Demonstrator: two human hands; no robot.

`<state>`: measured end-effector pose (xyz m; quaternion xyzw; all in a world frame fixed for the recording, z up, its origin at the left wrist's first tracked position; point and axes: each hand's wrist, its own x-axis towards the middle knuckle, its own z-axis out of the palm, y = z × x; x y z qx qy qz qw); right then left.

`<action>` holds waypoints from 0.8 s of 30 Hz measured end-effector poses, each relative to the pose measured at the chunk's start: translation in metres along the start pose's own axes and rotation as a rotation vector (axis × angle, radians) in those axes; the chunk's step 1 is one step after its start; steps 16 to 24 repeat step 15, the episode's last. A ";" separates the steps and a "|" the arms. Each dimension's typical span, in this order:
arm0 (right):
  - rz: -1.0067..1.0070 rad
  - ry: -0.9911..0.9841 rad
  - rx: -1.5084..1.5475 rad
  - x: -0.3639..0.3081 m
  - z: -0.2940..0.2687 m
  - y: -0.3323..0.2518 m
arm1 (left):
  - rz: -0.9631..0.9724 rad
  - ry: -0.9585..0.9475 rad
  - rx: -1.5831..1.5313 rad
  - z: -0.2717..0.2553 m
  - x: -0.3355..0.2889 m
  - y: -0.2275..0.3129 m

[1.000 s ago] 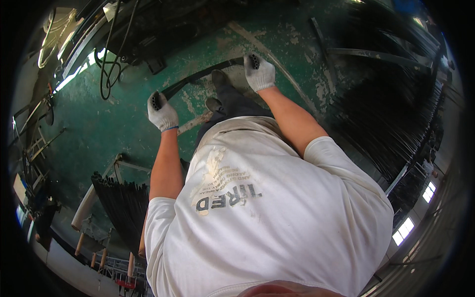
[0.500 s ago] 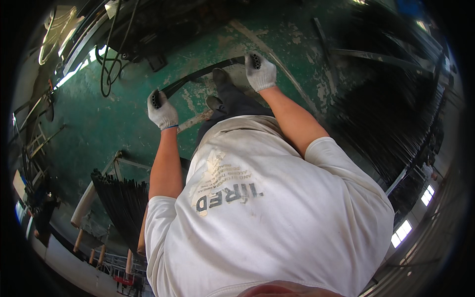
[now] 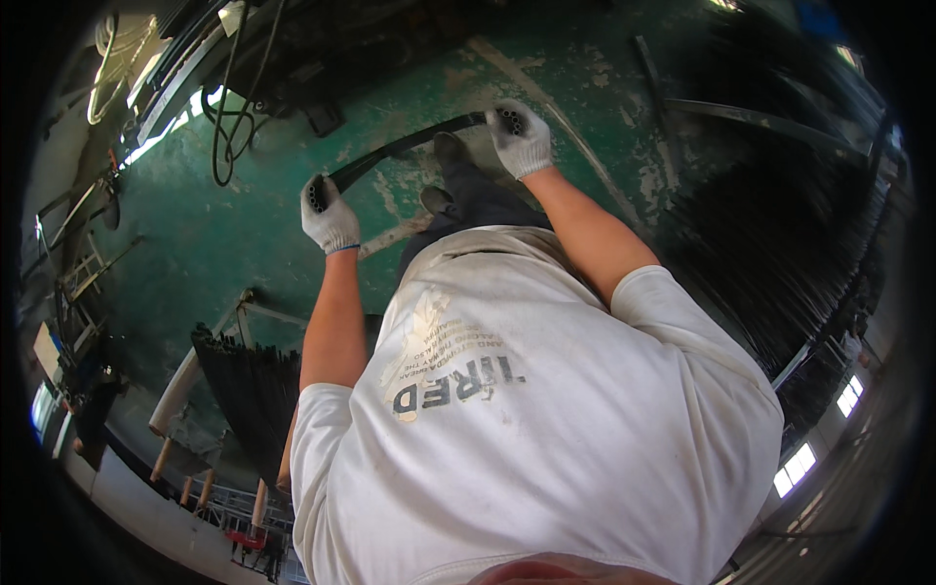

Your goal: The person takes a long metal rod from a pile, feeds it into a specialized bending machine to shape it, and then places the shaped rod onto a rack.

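Observation:
A bundle of thin black tubes (image 3: 402, 145) spans the gap between my two hands, in front of my legs. My left hand (image 3: 331, 222), in a white knitted glove, is closed around the bundle's left end. At the right end, my right hand (image 3: 526, 146) grips the same bundle in a matching glove. Round hollow tube openings show in a cluster beside the fingers of each hand. The bundle looks curved in this wide view, and most of my fingers are hidden behind it.
Long black tubes or rods lie in a large pile (image 3: 780, 263) on the right. Another black stack (image 3: 253, 390) rests in a frame at lower left. Dark cables (image 3: 226, 136) hang at upper left. The green floor (image 3: 210, 249) has worn paint.
The view has shifted slightly, so the surroundings and both hands appear a little further right. Both hands keep their hold on the tubes, which stay stretched between them.

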<state>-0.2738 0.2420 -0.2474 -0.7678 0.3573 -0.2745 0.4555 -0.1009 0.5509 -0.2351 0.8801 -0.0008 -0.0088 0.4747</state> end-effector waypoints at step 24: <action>0.051 -0.198 -0.030 0.018 -0.011 -0.051 | -0.537 -0.139 -0.186 0.000 0.054 -0.004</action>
